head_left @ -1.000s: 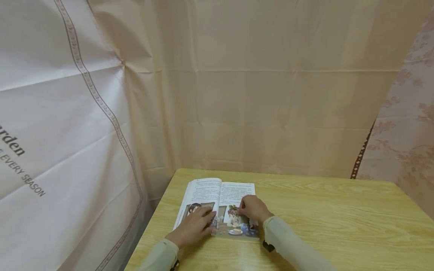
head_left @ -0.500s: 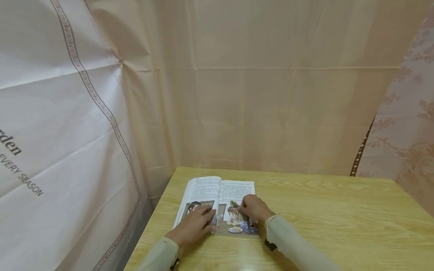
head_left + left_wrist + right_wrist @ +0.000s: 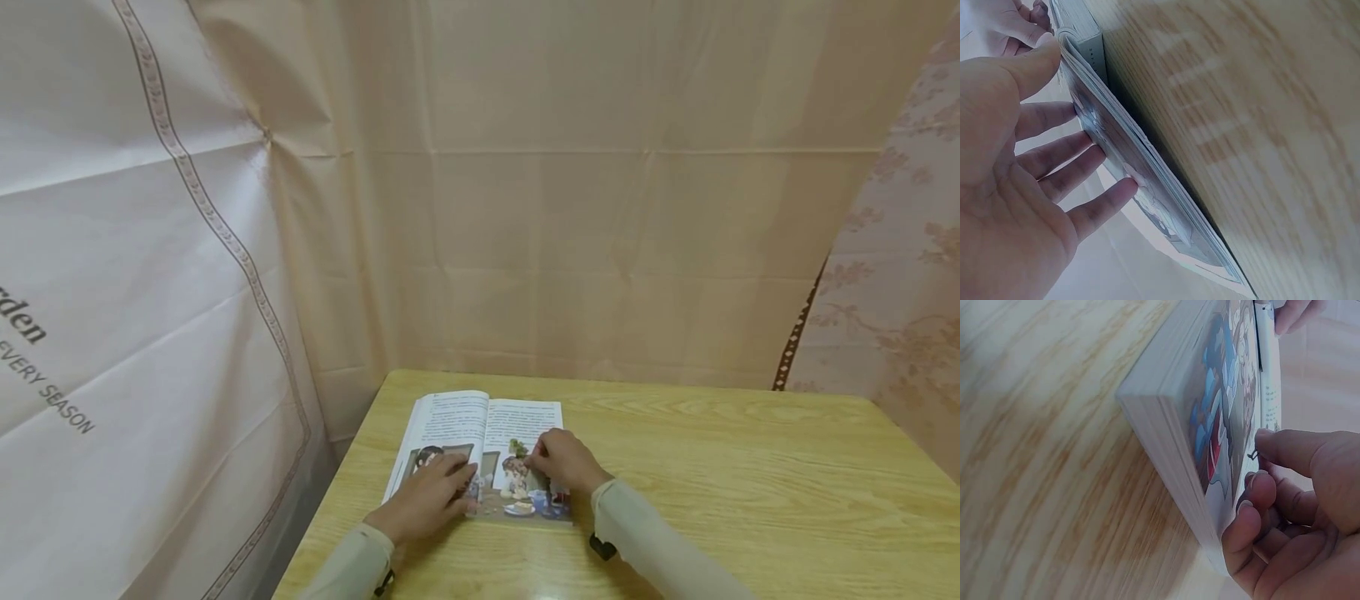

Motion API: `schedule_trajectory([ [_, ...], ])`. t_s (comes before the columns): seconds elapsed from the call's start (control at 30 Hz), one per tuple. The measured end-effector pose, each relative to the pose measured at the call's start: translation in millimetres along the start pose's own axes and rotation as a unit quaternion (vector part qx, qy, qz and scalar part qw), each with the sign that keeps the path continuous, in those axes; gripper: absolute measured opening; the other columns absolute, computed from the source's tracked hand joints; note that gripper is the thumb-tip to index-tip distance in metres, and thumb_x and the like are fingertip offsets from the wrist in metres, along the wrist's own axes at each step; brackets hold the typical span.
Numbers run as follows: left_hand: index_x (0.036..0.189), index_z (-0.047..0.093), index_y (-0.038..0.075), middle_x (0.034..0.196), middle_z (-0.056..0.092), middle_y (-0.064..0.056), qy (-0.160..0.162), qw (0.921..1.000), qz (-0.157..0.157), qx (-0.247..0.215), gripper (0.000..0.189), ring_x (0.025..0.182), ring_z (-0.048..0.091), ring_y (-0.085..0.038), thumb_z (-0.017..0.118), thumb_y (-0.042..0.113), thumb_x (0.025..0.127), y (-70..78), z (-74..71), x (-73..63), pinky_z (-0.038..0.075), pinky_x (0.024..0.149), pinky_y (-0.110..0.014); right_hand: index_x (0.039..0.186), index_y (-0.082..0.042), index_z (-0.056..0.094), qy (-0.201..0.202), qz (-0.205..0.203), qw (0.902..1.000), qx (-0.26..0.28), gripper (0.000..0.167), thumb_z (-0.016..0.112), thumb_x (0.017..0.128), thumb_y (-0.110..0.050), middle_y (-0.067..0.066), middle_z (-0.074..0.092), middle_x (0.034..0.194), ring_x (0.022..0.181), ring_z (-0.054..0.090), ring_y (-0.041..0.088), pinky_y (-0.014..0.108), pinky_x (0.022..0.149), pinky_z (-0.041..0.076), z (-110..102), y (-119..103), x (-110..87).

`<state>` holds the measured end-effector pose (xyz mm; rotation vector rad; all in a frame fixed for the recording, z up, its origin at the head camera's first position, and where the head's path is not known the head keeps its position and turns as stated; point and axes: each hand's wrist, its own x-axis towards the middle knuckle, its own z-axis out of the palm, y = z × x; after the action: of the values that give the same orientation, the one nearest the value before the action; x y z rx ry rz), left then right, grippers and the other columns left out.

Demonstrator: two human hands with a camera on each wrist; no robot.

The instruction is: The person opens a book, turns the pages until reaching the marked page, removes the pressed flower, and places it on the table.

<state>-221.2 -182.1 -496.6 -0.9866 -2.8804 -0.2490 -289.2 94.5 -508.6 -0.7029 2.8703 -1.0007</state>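
A thick open book (image 3: 517, 425) lies on the table, with printed text above a coloured picture across both pages. My left hand (image 3: 431, 496) rests on the left page near the fold; in the left wrist view its fingers are spread and their tips touch the page. Over the right page, my right hand (image 3: 566, 461) has curled fingers and pinches a small green leaf-like thing (image 3: 517, 448) between thumb and finger. At the thumb tip in the right wrist view shows a thin dark stem-like bit (image 3: 1252, 454); the green part is hidden there.
The wooden table (image 3: 735, 475) extends far to the right of the book. Pale cloth hangs behind it (image 3: 600, 250), and a white printed cloth (image 3: 150, 333) hangs at the left. Both sleeves are light, with dark bands at the wrists.
The small green thing has shifted slightly up the right page with my right fingertips. My left hand stays on the left page. The head view has tilted a little.
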Motion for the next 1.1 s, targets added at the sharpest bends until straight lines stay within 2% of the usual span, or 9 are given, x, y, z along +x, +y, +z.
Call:
schedule_trajectory([
  [0.23,0.146,0.056,0.005,0.146,0.052,-0.013,0.000,1.0000,0.003,0.006,0.059,0.132,0.051,-0.030,0.058,0.044,0.103,0.2,-1.3,1.0,0.044,0.108,-0.049,0.075,-0.011,0.066,0.012,-0.007,0.9999,0.009,0.022,0.073,0.096,-0.014,-0.005,0.060,0.070,0.056,0.051,0.010,0.027,0.053,0.045,-3.2,1.6,-5.8],
  [0.43,0.146,0.057,0.004,0.147,0.051,-0.014,0.006,0.9999,0.006,0.011,0.057,0.134,0.050,-0.030,0.060,0.041,0.103,-0.4,-0.9,1.0,0.044,0.109,-0.049,0.077,-0.012,0.066,0.019,0.007,0.9998,0.007,0.020,0.073,0.096,-0.014,-0.005,0.059,0.075,0.060,0.051,0.011,0.028,0.054,0.044,-6.5,3.0,-10.8],
  [0.7,0.146,0.056,0.005,0.149,0.052,-0.012,-0.004,1.0000,-0.006,0.001,0.059,0.136,0.049,-0.029,0.060,0.044,0.101,-3.2,2.3,1.7,0.042,0.111,-0.049,0.077,-0.012,0.065,0.030,0.026,0.9992,-0.007,0.019,0.075,0.093,-0.013,-0.004,0.059,0.077,0.065,0.050,0.012,0.029,0.058,0.044,-11.8,2.4,-13.6],
  [0.97,0.146,0.055,0.001,0.148,0.052,-0.013,0.003,0.9999,0.006,-0.009,0.064,0.136,0.048,-0.029,0.063,0.044,0.098,-5.8,1.3,2.7,0.042,0.111,-0.048,0.077,-0.013,0.066,0.043,0.013,0.9989,-0.016,0.020,0.077,0.093,-0.016,-0.005,0.057,0.075,0.063,0.049,0.012,0.028,0.055,0.042,-14.9,7.2,-18.3],
  [1.1,0.148,0.052,0.001,0.153,0.046,-0.015,-0.001,0.9999,0.003,-0.014,0.067,0.141,0.044,-0.031,0.064,0.044,0.098,-5.7,0.0,2.6,0.038,0.114,-0.049,0.075,-0.014,0.066,0.047,0.011,0.9987,-0.016,0.021,0.077,0.093,-0.017,-0.006,0.056,0.073,0.061,0.049,0.011,0.027,0.054,0.041,-17.1,8.7,-18.3],
])
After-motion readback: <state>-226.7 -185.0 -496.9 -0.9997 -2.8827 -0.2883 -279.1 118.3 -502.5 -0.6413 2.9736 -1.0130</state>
